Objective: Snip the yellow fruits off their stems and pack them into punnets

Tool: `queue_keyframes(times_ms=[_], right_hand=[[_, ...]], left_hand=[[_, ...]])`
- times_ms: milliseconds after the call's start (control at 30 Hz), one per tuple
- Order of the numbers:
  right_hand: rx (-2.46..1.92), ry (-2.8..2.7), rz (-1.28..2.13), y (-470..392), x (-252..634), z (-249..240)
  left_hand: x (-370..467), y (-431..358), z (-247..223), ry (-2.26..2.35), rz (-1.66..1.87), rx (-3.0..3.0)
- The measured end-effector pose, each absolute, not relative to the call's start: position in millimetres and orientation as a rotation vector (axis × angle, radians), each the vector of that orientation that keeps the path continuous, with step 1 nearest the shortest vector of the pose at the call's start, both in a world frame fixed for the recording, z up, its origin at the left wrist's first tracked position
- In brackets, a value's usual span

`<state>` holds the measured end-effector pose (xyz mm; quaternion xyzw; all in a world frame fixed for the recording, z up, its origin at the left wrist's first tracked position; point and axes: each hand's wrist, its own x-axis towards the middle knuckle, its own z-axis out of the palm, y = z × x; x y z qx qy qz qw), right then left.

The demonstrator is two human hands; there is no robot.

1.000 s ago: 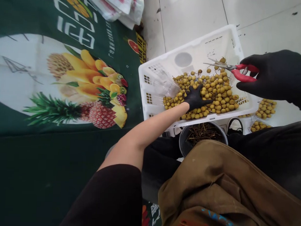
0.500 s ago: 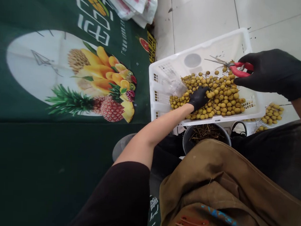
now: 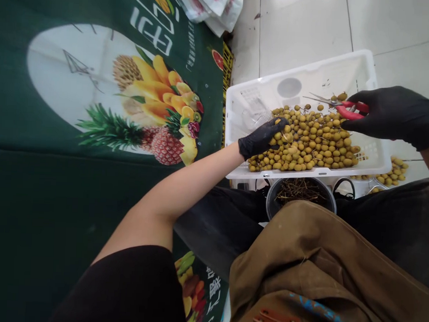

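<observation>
My left hand, in a black glove, is closed round a few small round yellow-brown fruits at the left part of the pile. The pile lies in a white plastic crate. At the crate's right side my right hand, also gloved in black, grips red-handled scissors, whose thin blades point left above the fruit and stand slightly apart. A clear plastic container lies inside the crate, just beyond my left hand.
A grey bucket of brown stems stands between my legs, below the crate. Clear containers of fruit are at the right. A green printed cover fills the left side, with white and red bags at its top.
My left hand has drawn back to the left from the middle of the pile, and fruits now show in its grasp. The view has shifted slightly; the right hand still holds the scissors.
</observation>
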<state>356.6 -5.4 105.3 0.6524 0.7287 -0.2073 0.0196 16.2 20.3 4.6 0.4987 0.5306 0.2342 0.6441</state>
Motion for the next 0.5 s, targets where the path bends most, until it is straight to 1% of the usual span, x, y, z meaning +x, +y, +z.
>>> queue_keyframes(times_ms=[133,300,400,500], right_hand=[[1.975,2.28,-0.611,-9,358,103],[1.793,2.31,-0.775,-24,360,109],[1.755,2.346,-0.691,-28,361,102],[1.667,2.457,-0.531,-29,360,91]], left_hand=[[13,16,20,1.199,0.518,1.113],[15,29,19,1.235,0.69,1.363],[19,38,12,1.243,0.815,1.504],[26,41,7,1.202,0.869,1.571]])
